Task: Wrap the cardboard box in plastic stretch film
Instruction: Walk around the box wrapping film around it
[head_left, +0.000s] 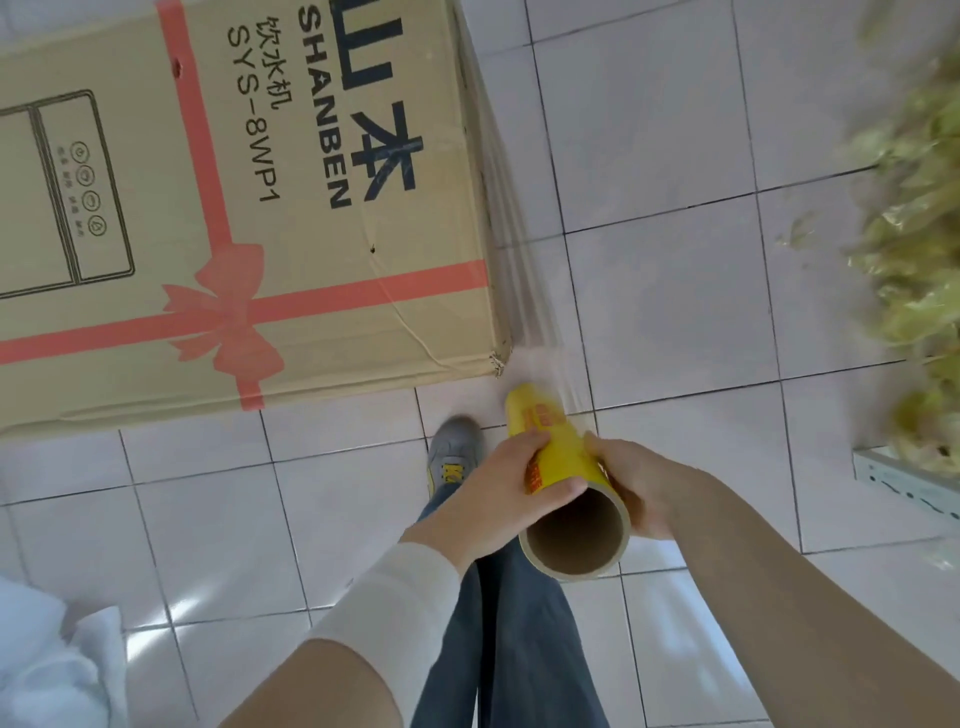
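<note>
A large brown cardboard box (249, 208) with a printed red ribbon and dark lettering stands on the tiled floor at the upper left. I hold a stretch film roll (558, 457) with a yellow label and a brown cardboard core upright, just below the box's near right corner. My left hand (488, 493) grips the roll from the left, thumb near the core's rim. My right hand (634, 483) grips it from the right. Clear film (519, 249) stretches from the roll up along the box's right side.
White floor tiles (675, 260) spread to the right of the box. Blurred green foliage (919, 234) and a pale metal bracket (904, 478) sit at the right edge. My grey shoe (454, 449) stands beside the box. White cloth (57, 665) lies at the lower left.
</note>
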